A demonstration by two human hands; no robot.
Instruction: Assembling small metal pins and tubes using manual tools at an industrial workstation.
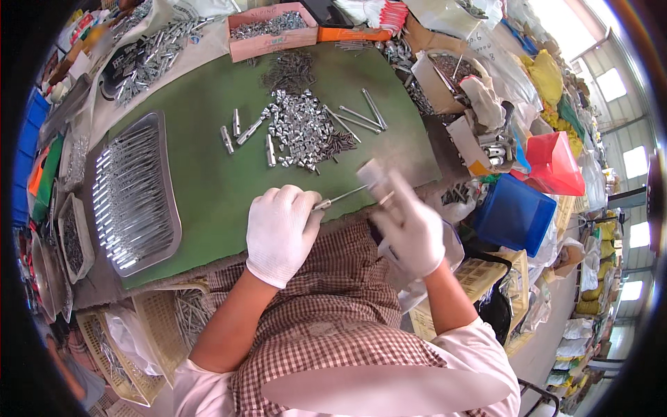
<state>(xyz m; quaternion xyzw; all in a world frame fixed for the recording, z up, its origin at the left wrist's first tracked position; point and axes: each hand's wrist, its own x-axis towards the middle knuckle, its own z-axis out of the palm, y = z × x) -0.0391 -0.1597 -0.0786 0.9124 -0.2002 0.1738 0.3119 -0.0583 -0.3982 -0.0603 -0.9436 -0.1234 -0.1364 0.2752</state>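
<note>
My left hand (281,231), in a white glove, grips one end of a thin metal rod (342,198) at the near edge of the green mat (208,181). My right hand (406,222), also gloved and blurred, holds the rod's other end, where a small metal sleeve sits, with fingers closed. Beyond both hands lies a pile of small shiny metal sleeves (300,128), with several loose rods (361,115) beside it and a heap of dark pins (290,69) farther back.
A metal tray (132,194) filled with finished rods lies at the left. A pink box (271,29) of parts stands at the back. Cardboard boxes (445,80), a red bag (556,163) and a blue bin (514,215) crowd the right. Woven baskets (160,326) sit low left.
</note>
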